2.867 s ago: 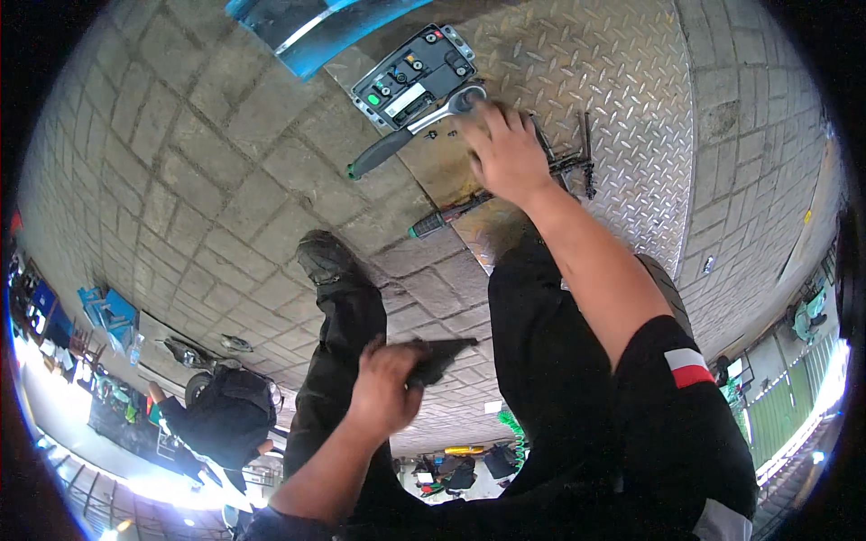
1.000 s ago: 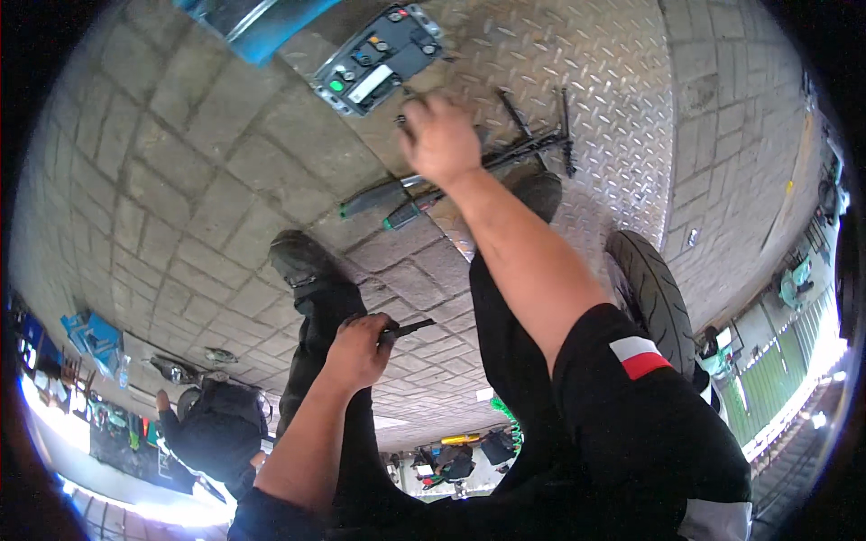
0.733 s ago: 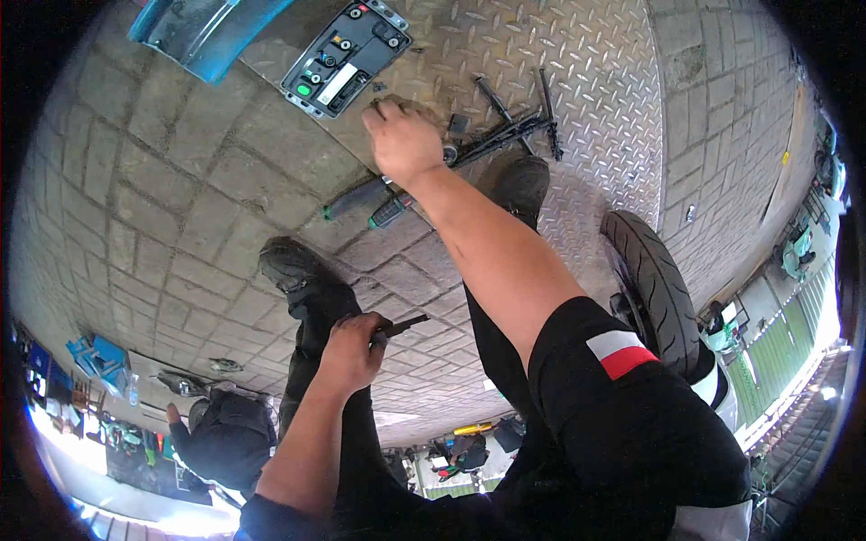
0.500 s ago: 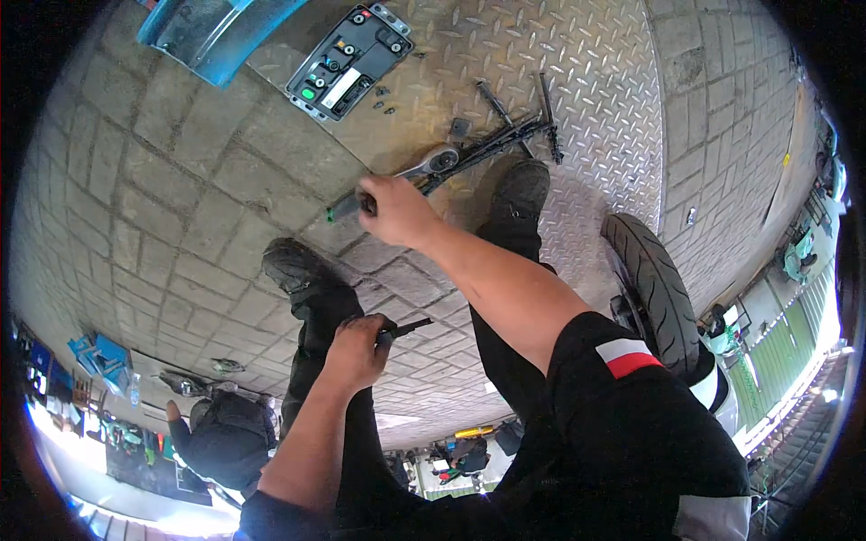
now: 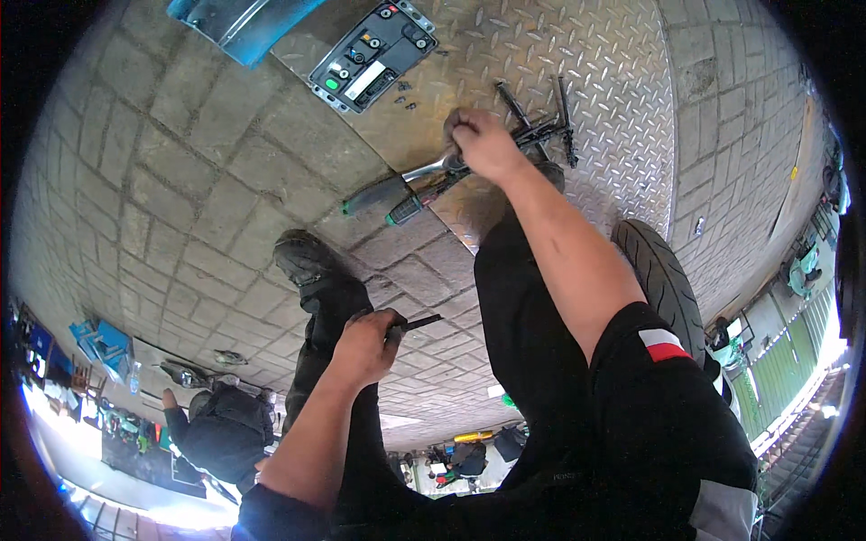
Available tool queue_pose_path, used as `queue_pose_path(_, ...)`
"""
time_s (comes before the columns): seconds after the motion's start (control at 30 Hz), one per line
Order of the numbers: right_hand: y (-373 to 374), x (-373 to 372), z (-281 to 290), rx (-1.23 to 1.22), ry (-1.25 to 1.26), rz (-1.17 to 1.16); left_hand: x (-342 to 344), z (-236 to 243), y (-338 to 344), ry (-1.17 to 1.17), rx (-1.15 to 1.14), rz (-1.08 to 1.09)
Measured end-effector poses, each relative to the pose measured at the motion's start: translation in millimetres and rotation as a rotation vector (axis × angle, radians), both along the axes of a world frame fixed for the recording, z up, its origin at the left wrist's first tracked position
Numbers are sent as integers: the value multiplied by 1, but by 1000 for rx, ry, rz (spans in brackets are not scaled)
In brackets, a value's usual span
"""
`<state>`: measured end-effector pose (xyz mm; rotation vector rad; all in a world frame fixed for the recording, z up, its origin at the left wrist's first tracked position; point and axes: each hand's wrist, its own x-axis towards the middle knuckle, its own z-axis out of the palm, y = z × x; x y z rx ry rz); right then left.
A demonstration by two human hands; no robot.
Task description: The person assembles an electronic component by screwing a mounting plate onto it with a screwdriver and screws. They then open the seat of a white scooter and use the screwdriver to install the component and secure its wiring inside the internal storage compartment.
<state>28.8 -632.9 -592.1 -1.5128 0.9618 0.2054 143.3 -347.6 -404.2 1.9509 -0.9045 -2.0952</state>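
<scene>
My left hand (image 5: 368,347) is closed on a dark narrow part (image 5: 422,321), held over my left leg. My right hand (image 5: 483,144), fingers curled, hovers at the head of a ratchet wrench with a dark, green-ended handle (image 5: 374,196); what it grips, if anything, is hidden. Alongside lie a second green-ended tool (image 5: 406,209) and several black bar-like tools (image 5: 566,117), crossed on a diamond-plate metal sheet (image 5: 613,54). Above these sits a dark rectangular electronic unit (image 5: 365,50) with a green spot and mounting tabs, small dark fasteners (image 5: 406,99) beside it.
A blue curved panel (image 5: 244,27) lies at the top left. A tyre (image 5: 658,275) stands beside my right leg. My boot (image 5: 307,261) rests on the pavers (image 5: 180,180). A co-worker in dark clothing (image 5: 216,433) is at the lower left; blue items (image 5: 99,343) lie farther left.
The ratchet has moved from beside the unit down among the other tools. My right hand has since risen rightward from over its handle to its head. My left hand keeps the dark part.
</scene>
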Motion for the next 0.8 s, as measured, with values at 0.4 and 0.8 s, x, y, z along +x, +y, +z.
queue_pose_path(0.4, -43, 18, 13, -328, 122, 63, 2, 12, -15, 64, 103, -34)
queue_pose_path(0.8, 28, -63, 42, -619, 239, 910, -1, 13, -19, 79, 78, -59)
